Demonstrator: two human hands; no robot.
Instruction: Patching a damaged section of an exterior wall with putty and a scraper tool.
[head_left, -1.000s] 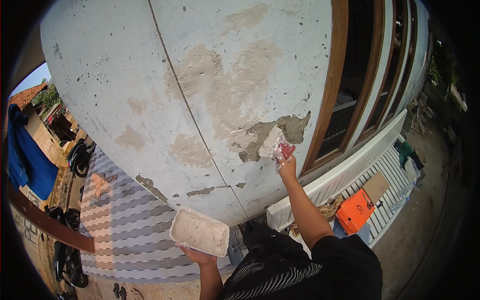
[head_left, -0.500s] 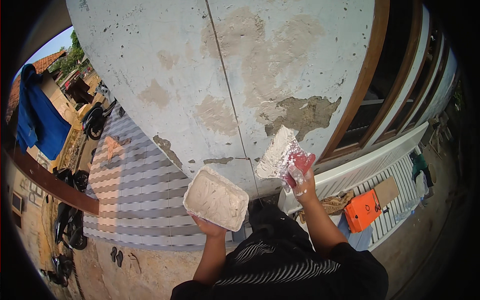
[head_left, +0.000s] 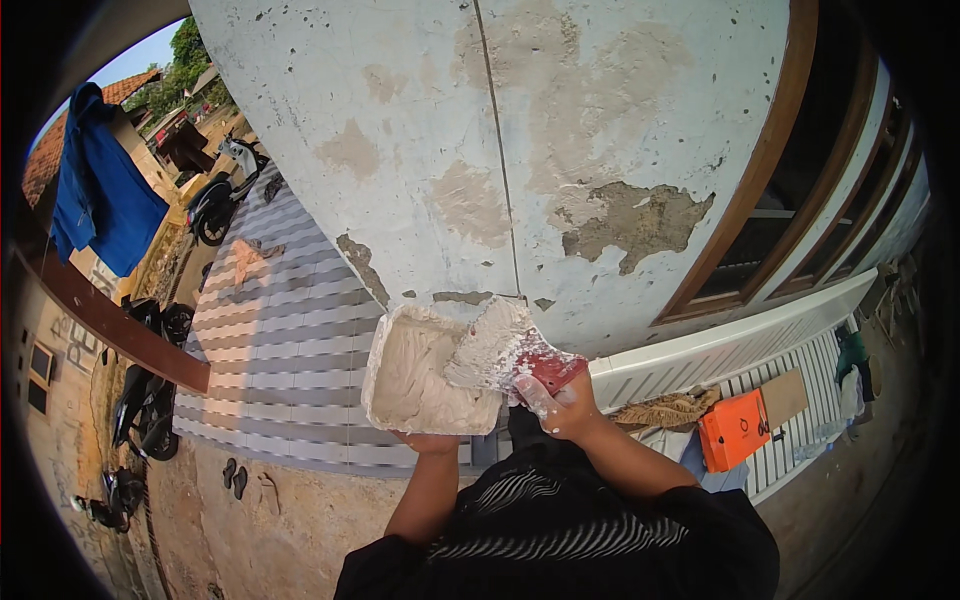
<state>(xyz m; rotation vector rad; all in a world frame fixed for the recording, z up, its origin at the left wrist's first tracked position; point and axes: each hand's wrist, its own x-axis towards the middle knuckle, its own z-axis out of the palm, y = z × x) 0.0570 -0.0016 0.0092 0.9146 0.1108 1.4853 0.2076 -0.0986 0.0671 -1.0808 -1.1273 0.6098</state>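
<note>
My left hand grips a white rectangular tub from below, its fingers mostly hidden under it. Pale putty fills much of the tub and coats its rim. In my right hand, smeared with putty, is a putty knife with a red handle. Its wide blade is thickly covered in putty and lies over the tub's right side, the tip at the putty. Ahead stands a pale wall with beige filled patches and a bare grey spot where the paint has peeled.
Brown-framed windows line the wall at right. Below them, a white slatted bench holds an orange box and cloths. Striped tiles cover the floor at left, with sandals, parked motorbikes and a hanging blue cloth beyond.
My right hand has brought the loaded putty knife left and down from in front of the wall to the tub. The view has swung a little left; my left hand still holds the tub.
</note>
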